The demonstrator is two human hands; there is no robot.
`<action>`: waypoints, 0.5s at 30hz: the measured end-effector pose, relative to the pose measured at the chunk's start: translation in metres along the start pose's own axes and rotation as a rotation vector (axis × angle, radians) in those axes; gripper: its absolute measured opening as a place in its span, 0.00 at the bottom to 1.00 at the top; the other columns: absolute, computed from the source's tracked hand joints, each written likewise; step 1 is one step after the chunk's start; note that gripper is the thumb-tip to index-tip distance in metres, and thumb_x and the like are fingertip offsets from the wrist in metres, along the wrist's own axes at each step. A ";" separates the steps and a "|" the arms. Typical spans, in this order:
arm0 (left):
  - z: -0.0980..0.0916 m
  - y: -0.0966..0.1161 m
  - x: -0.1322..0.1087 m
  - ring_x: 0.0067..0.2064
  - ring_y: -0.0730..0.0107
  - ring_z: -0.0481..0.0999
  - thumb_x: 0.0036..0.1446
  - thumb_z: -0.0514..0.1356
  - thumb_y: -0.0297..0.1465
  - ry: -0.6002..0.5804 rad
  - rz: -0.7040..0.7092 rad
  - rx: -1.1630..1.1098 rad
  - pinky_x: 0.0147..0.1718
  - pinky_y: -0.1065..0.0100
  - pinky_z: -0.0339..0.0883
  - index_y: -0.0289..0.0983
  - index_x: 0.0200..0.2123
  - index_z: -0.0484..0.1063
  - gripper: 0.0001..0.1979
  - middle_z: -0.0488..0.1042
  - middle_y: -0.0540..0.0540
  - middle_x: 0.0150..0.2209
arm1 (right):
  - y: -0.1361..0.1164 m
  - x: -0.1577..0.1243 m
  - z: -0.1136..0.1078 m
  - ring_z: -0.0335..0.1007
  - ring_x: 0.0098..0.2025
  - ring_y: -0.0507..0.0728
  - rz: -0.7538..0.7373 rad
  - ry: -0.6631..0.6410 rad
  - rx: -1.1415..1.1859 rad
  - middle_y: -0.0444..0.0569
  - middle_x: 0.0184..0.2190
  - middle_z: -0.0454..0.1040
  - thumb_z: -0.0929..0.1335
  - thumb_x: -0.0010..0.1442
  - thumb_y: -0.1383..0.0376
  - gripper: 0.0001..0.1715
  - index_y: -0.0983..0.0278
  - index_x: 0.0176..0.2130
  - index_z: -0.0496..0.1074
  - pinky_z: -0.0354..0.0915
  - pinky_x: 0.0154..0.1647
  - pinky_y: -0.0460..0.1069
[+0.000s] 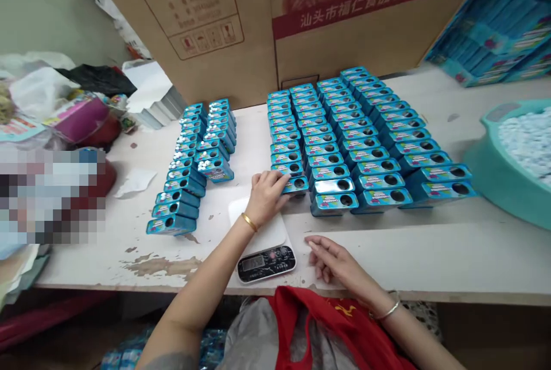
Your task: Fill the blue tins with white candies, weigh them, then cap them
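Observation:
My left hand (267,197) reaches over the white top of a digital scale (267,252) and has its fingers closed around a small blue box (296,185), probably a tin with a dark round hole in its top. This box stands at the near end of a row of similar blue boxes (338,202). To the right of the scale, my right hand (331,258) rests just above the table, fingers loosely bent and a little apart, with nothing seen in it. The digits on the scale's display are too blurred to read.
Two rows of blue boxes (174,224) stand at left, several topped with white pieces. A turquoise basin (495,158) heaped with white pieces is at right. A large cardboard carton (253,26) walls off the back. Bags and a purple bowl (81,120) crowd the left.

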State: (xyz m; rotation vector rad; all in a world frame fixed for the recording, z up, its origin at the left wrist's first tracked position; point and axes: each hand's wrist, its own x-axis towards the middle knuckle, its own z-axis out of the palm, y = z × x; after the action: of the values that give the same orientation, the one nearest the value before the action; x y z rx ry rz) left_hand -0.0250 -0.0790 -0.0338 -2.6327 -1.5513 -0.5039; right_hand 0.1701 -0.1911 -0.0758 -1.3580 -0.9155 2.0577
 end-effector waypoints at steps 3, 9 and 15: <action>-0.002 -0.010 -0.004 0.47 0.59 0.67 0.57 0.57 0.43 0.084 -0.007 0.001 0.44 0.60 0.54 0.39 0.53 0.65 0.23 0.70 0.40 0.48 | -0.004 0.008 0.013 0.68 0.21 0.51 0.064 -0.078 -0.068 0.41 0.25 0.69 0.64 0.56 0.46 0.39 0.61 0.60 0.55 0.62 0.20 0.46; -0.041 -0.077 -0.021 0.52 0.53 0.63 0.55 0.59 0.37 0.209 -0.446 0.250 0.47 0.55 0.54 0.38 0.45 0.70 0.15 0.67 0.39 0.51 | -0.014 0.016 0.036 0.71 0.23 0.54 0.038 -0.163 -0.246 0.45 0.28 0.74 0.63 0.57 0.46 0.44 0.59 0.65 0.48 0.69 0.28 0.51; -0.052 -0.134 -0.036 0.57 0.46 0.59 0.54 0.59 0.31 0.000 -0.322 0.388 0.48 0.47 0.53 0.40 0.36 0.73 0.06 0.64 0.38 0.55 | -0.016 0.031 0.053 0.68 0.22 0.52 -0.036 -0.164 -0.209 0.48 0.37 0.76 0.65 0.55 0.46 0.41 0.57 0.62 0.57 0.70 0.27 0.52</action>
State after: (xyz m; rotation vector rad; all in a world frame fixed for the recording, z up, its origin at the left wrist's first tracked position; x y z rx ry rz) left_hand -0.1687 -0.0530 -0.0123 -2.1122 -1.8628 -0.1862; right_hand 0.1100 -0.1726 -0.0673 -1.2781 -1.2459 2.1181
